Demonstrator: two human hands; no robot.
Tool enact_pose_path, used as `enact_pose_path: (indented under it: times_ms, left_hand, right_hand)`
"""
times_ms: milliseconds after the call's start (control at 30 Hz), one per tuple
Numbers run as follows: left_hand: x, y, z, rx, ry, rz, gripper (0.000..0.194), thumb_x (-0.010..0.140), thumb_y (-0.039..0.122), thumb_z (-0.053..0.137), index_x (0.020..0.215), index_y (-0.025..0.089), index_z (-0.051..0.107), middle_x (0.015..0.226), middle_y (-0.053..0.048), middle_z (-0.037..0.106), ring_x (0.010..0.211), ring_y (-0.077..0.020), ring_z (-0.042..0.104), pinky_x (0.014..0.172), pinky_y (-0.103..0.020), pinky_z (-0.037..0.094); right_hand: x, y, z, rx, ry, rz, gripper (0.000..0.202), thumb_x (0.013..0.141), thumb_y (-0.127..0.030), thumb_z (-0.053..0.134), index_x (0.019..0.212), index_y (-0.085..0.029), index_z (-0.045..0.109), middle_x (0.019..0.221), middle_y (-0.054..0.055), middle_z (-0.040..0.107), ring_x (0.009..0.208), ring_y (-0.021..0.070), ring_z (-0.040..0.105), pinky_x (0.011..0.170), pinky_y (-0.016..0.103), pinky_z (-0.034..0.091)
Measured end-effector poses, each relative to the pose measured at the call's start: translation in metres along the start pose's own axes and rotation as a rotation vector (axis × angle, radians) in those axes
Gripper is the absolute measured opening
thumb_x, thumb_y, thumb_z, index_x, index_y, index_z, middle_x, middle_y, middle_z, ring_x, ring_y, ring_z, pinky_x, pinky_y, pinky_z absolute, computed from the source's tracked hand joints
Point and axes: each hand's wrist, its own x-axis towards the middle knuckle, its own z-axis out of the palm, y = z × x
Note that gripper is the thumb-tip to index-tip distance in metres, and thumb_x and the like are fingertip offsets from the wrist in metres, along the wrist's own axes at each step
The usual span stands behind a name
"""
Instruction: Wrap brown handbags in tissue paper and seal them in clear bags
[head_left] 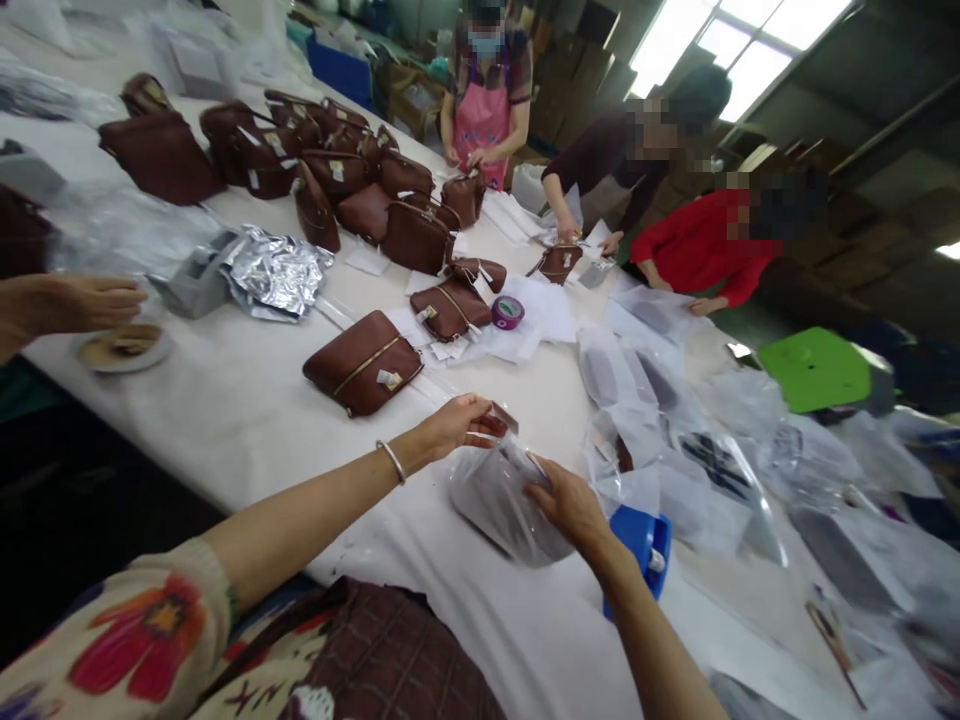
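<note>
A handbag in a clear plastic bag [499,515] rests on the table in front of me, its contents greyish through the film. At its upper opening, the fingers of my left hand [465,425] are closed on a small brown leather piece [504,416]; whether this joins the handbag inside is unclear. My right hand [568,502] grips the plastic-wrapped handbag at its upper right side. Beyond my left hand lies a brown handbag [364,365] with a gold zip and a white tag. Another brown handbag [450,308] sits behind it, beside a purple tape roll [507,312].
Several brown handbags [416,235] crowd the far left of the white table [300,455]. Silver foil packs [274,270] and a co-worker's hand [75,305] are at left. Plastic-wrapped items [652,390] and a blue container [637,550] lie right. Several people stand across the table.
</note>
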Motion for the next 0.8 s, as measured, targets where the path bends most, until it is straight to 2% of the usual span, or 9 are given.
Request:
enact_pose_path:
  times_ms: [100,200,267,333,400,467,600,700,800]
  left_hand:
    - [-0.002,-0.011,-0.006,0.158,0.096,0.119,0.037,0.087,0.040,0.062,0.110,0.018,0.045,0.099,-0.009,0.067,0.091,-0.0214,0.067,0.071,-0.033,0.055]
    - [-0.022,-0.026,-0.013,0.643,0.251,0.453,0.031,0.089,0.029,0.059,0.116,0.019,0.049,0.109,-0.010,0.064,0.098,-0.0225,0.064,0.078,-0.036,0.055]
    - [-0.032,-0.030,-0.012,0.960,0.167,0.734,0.030,0.091,0.020,0.055,0.121,0.021,0.052,0.126,-0.011,0.059,0.115,-0.0240,0.058,0.096,-0.040,0.049]
    - [-0.033,-0.028,-0.006,1.226,-0.009,0.951,0.037,0.094,0.014,0.051,0.129,0.022,0.051,0.139,-0.011,0.053,0.130,-0.0256,0.048,0.109,-0.043,0.038]
    - [-0.026,-0.023,0.002,1.449,-0.126,1.068,0.036,0.096,0.011,0.048,0.130,0.021,0.052,0.141,-0.011,0.053,0.136,-0.0271,0.043,0.113,-0.046,0.032]
    - [-0.018,-0.021,0.007,1.613,-0.155,1.130,0.025,0.098,0.012,0.046,0.118,0.020,0.059,0.129,-0.011,0.061,0.135,-0.0276,0.044,0.113,-0.046,0.032]
    - [-0.018,-0.027,0.008,1.709,-0.053,1.288,0.016,0.100,0.017,0.047,0.095,0.018,0.062,0.109,-0.006,0.068,0.127,-0.0230,0.052,0.112,-0.042,0.033]
    - [-0.034,-0.036,0.004,1.684,0.057,1.377,0.012,0.098,0.017,0.052,0.091,0.018,0.062,0.104,-0.002,0.068,0.121,-0.0191,0.055,0.114,-0.040,0.031]
    - [-0.051,-0.038,-0.006,1.647,0.136,1.380,0.006,0.096,0.020,0.056,0.095,0.019,0.062,0.107,-0.002,0.068,0.122,-0.0190,0.054,0.116,-0.039,0.028]
  right_hand:
    - [0.009,0.007,-0.006,0.008,-0.031,0.004,0.046,0.084,-0.022,0.059,0.130,-0.027,0.061,0.121,0.005,0.071,0.107,0.0271,0.069,0.091,0.039,0.053]
    - [0.007,0.010,-0.003,0.058,-0.067,0.010,0.047,0.086,-0.025,0.058,0.133,-0.027,0.058,0.128,0.004,0.068,0.113,0.0272,0.066,0.095,0.041,0.051]
    - [0.004,0.009,-0.002,0.079,-0.090,0.013,0.047,0.087,-0.028,0.058,0.135,-0.025,0.057,0.132,0.006,0.065,0.118,0.0284,0.063,0.099,0.043,0.049]
    - [0.001,0.006,-0.004,0.075,-0.120,0.008,0.048,0.087,-0.029,0.059,0.135,-0.022,0.057,0.133,0.008,0.064,0.119,0.0292,0.062,0.100,0.045,0.048]
    - [-0.002,0.002,-0.009,0.069,-0.138,-0.007,0.049,0.086,-0.028,0.060,0.134,-0.020,0.057,0.133,0.010,0.064,0.120,0.0291,0.062,0.102,0.046,0.048]
    - [-0.005,-0.004,-0.015,0.073,-0.111,-0.014,0.051,0.084,-0.029,0.063,0.134,-0.018,0.057,0.135,0.012,0.062,0.123,0.0290,0.059,0.105,0.046,0.046]
    - [-0.016,-0.018,-0.022,0.084,-0.106,-0.016,0.056,0.080,-0.032,0.069,0.133,-0.019,0.060,0.137,0.012,0.060,0.127,0.0285,0.057,0.110,0.045,0.043]
    - [-0.021,-0.025,-0.020,0.110,-0.152,-0.009,0.053,0.076,-0.023,0.070,0.128,-0.019,0.064,0.133,0.012,0.063,0.124,0.0297,0.059,0.110,0.045,0.042]
    - [-0.020,-0.023,-0.023,0.309,-0.174,0.060,0.054,0.076,-0.034,0.072,0.128,-0.021,0.065,0.131,0.010,0.065,0.122,0.0297,0.060,0.108,0.046,0.043]
